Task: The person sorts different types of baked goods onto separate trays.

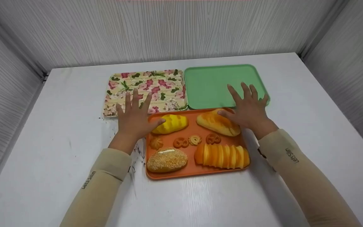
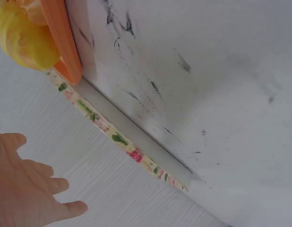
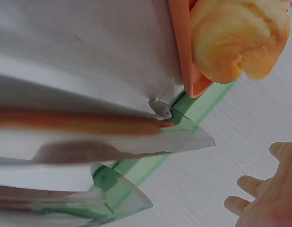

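Pale wood-grain walls (image 1: 181, 31) close in the back and sides of a white desk (image 1: 310, 119), on which three rectangular trays sit near one another. At the back left is a floral tray (image 1: 150, 85) with pink blooms and green leaves; just beside it on the right is a plain green tray (image 1: 213, 85). Nearer the person, an orange tray (image 1: 191, 165) carries the baked goods: a yellow bread (image 1: 173, 123) at its far left corner, a golden loaf (image 1: 214, 123) at the far right, a seeded roll (image 1: 168, 160) at the near left and a sliced loaf (image 1: 222, 156) at the near right. Across the middle lie a small ridged bun (image 1: 156, 142), a pretzel (image 1: 181, 143), a round cookie (image 1: 195, 140) and a second pretzel (image 1: 213, 138). Both hands are raised with fingers spread wide, gripping nothing. From the head view, the left hand (image 1: 134, 121) overlaps the floral tray, its thumb in front of the yellow bread; the right hand (image 1: 249, 110) overlaps the green tray, its thumb in front of the golden loaf. Each wrist view shows a gap between hand and bread. Dark scuffs (image 2: 155, 90) mark the desk on the left.
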The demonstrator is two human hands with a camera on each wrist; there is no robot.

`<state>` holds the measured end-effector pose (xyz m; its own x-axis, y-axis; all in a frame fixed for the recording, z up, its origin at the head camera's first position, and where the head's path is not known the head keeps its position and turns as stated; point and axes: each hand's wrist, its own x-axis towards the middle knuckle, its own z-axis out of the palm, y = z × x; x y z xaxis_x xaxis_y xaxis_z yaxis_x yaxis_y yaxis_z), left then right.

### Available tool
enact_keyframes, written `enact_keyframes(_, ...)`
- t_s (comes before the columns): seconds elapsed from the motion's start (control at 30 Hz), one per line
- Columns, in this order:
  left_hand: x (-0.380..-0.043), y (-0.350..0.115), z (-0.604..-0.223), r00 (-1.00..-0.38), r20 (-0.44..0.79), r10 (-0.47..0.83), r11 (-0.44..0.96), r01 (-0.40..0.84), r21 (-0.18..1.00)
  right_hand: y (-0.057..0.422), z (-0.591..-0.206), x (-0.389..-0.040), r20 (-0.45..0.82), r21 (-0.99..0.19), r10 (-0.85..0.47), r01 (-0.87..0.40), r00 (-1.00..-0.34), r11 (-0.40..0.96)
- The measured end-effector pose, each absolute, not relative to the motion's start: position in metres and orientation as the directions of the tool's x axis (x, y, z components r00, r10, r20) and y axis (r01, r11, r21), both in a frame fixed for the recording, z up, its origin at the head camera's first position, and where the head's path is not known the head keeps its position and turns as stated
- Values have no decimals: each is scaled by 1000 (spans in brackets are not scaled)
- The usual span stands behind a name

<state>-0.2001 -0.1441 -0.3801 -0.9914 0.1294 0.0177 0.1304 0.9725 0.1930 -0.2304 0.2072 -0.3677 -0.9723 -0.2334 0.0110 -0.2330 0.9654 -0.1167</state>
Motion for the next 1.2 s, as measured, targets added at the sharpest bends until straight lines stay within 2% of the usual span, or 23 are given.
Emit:
enact_keyframes(0.63, -168, -174, -391, -970, -84, 230, 959, 212, 186, 233, -364, -200, 9, -188, -240, -237, -971, 953)
enact_keyframes(1.2, -151, -184, -402, -934, -157, 321, 938, 291, 188, 254, -376, -177, -28, -210, -201, -191, -979, 959)
